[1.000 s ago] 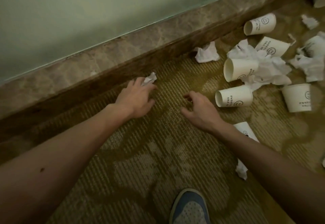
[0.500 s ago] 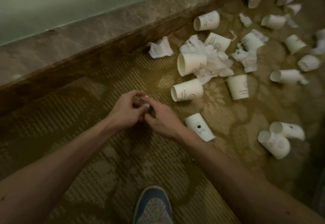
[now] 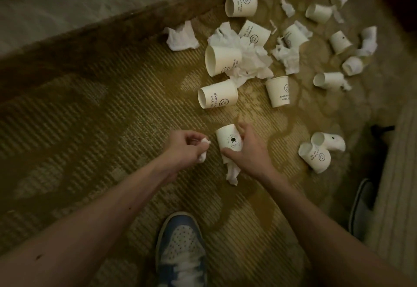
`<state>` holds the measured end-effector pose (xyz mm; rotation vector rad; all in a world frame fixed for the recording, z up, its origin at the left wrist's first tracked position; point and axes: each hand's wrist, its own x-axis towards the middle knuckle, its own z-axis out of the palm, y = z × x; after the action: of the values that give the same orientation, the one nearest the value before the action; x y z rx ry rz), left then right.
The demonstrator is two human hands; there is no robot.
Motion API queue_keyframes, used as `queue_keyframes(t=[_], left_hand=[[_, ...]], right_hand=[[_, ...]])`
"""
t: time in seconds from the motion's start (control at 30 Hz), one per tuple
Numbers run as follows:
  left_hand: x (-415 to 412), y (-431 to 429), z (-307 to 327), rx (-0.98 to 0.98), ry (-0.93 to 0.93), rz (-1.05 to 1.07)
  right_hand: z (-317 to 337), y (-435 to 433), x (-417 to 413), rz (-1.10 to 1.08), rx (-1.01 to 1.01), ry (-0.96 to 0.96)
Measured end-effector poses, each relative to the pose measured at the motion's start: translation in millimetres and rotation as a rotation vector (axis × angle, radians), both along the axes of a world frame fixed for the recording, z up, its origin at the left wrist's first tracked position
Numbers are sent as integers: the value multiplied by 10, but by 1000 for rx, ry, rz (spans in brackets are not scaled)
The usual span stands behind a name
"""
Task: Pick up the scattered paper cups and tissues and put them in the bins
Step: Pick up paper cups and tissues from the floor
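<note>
Nearest, below both hands, a blue and white shoe stands on the patterned carpet, and two bare forearms reach out past it. Off to the right of the right forearm, a dark shoe lies beside a pale ribbed fabric edge. I cannot tell what that fabric belongs to.

The left hand has its fingers curled in and pinches a small crumpled tissue between thumb and fingertips. Just right of it, the right hand grips a paper cup tipped on its side on the carpet, thumb on the near wall and fingers over the far wall. The cup is white, with a black dot and a faint line drawing. A torn tissue strip pokes out from under this hand. Whether the hand holds it cannot be told.

To the right of the right hand, well apart from it, two touching cups lie on the carpet.

Just beyond the hands, with bare carpet between, a smiley cup lies on its side. Another printed cup sits to its right. Farther on, a large cup lies against a heap of crumpled tissues. Left of the heap, a loose tissue rests by the marble skirting. Farthest out, a far cup lies with its mouth to the left. More scattered cups and tissue scraps spread away to the right.
</note>
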<state>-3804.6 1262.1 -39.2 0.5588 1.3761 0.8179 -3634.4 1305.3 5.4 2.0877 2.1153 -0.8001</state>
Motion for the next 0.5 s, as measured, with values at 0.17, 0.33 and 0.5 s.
queue_keyframes(t=[0.17,0.33,0.5], left_hand=[[-3,-126,-80,-28,-7,21],[-99,-175,13,-77,21,100],[-52,-100,110,17,141,90]], right_hand=[[22,43,-74,-339,-165,335],[129,-1,-210,-605,-306,637],[218,-96,-245,-699,-214,770]])
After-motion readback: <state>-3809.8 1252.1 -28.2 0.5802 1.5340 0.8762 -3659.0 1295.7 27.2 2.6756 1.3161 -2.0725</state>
